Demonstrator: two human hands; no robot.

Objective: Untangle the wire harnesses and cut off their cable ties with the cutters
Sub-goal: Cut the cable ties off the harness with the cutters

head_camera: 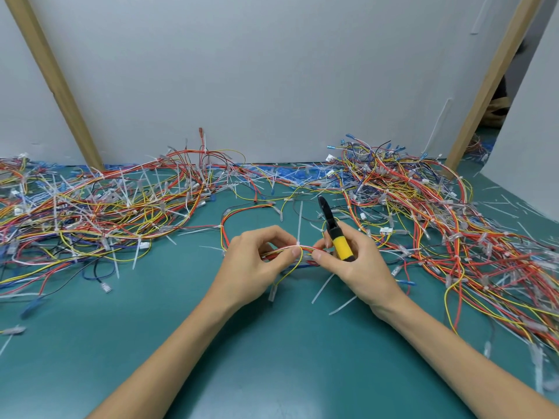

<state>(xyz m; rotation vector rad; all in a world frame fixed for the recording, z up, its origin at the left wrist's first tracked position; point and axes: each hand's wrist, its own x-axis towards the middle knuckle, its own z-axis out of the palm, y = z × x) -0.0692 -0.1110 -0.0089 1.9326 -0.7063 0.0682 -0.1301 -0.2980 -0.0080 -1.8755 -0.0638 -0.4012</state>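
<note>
You're pinching the wire bundle in your left hand and right hand, the right also clutching cutters, with wire piles crowding both sides.

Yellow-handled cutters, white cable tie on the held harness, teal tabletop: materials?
Yellow-handled cutters: grip looks matte rubbery plastic; black head probably dark-finished steel, no bare metal shows. White cable tie on the red-and-yellow wire harness: semi-translucent plastic, likely nylon; thin tail stands stiff. Teal tabletop: smooth matte mat, maybe rubber or vinyl; soft diffuse sheen.
</note>
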